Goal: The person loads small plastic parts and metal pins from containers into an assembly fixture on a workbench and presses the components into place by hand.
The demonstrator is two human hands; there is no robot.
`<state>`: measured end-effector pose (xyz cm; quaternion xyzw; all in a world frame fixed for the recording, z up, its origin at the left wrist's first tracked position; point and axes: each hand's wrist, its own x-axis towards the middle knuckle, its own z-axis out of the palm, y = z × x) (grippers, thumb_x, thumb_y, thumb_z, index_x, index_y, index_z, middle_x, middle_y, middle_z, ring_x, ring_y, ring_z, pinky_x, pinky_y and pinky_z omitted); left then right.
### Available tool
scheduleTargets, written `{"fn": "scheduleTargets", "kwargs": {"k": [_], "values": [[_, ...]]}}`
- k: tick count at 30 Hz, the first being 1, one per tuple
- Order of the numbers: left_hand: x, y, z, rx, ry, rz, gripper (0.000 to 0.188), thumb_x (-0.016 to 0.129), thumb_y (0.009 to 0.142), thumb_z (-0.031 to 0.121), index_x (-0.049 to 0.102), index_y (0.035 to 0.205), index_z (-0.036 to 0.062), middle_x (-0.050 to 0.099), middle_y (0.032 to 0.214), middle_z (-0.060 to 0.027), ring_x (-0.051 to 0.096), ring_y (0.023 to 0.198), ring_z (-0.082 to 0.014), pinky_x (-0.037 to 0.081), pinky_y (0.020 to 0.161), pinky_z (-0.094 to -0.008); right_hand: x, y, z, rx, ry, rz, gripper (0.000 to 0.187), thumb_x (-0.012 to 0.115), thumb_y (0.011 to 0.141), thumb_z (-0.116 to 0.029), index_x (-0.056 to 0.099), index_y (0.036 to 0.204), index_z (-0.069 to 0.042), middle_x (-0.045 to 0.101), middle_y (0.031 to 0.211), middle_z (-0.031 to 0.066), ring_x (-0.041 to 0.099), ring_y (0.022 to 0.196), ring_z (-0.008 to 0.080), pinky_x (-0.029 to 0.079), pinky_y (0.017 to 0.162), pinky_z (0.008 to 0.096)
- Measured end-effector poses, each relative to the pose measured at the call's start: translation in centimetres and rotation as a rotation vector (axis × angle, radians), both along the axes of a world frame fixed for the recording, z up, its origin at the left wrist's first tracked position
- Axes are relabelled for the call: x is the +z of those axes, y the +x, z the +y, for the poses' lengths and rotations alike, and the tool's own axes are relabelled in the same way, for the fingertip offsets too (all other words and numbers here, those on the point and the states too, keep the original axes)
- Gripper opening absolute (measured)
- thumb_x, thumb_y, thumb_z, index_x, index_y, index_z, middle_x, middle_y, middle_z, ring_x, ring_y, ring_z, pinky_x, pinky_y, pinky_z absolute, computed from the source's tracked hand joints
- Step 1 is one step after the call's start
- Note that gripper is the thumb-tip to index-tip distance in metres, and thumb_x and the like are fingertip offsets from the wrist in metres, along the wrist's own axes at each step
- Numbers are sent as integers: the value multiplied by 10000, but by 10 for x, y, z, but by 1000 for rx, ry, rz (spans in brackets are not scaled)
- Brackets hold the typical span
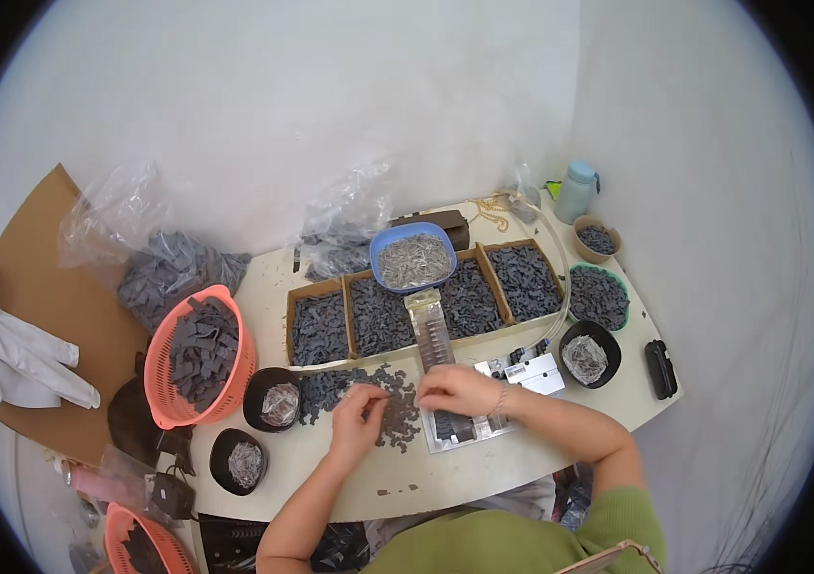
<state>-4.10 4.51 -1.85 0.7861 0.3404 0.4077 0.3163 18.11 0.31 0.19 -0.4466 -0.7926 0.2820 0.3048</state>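
Note:
My left hand (357, 419) is closed over a spread of small dark grey pieces (396, 421), thumb and fingertips together. To its right, my right hand (462, 389) pinches at the left edge of a metal fixture (498, 428) with dark pieces in it. Whatever either hand holds is too small to make out. A clear slotted chute (431, 330) runs from the fixture toward a blue bowl (414, 256) full of thin metal pins. Behind my hands stands a divided cardboard tray (348, 320) heaped with the same grey pieces.
At the left are a pink basket (160, 368) of grey strips and two black bowls (261, 409) with shiny contents. On the right sit another black bowl (608, 342), a green bowl (625, 297), a black case (660, 369) and a light blue bottle (574, 194). A clear hose (565, 249) curves behind.

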Motion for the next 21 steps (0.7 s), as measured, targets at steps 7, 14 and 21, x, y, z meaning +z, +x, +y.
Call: {"fn": "scheduleTargets", "kwargs": {"k": [7,14,21], "values": [[-5,40,-7,-176,284,102,109,669,756,-19,612,840,21,611,826,-105,614,791,-277,501,683,-353,-17,37,-11,-112,-353,375,232,700,814,-112,651,1010,2,660,920,78,657,846,155,529,759,276],[-4,47,-23,-276,598,513,253,592,711,61,638,957,25,624,981,-87,612,906,-244,532,692,-332,-6,33,-20,-212,47,-103,182,683,776,-144,656,935,-60,642,892,109,627,817,302,507,735,378],[-10,32,-33,-235,707,474,323,630,699,45,649,1021,27,634,1101,-101,595,1039,-275,494,859,-373,-19,14,-12,-225,342,-293,123,638,786,-173,621,852,-70,582,834,71,608,822,256,503,692,370]]}}
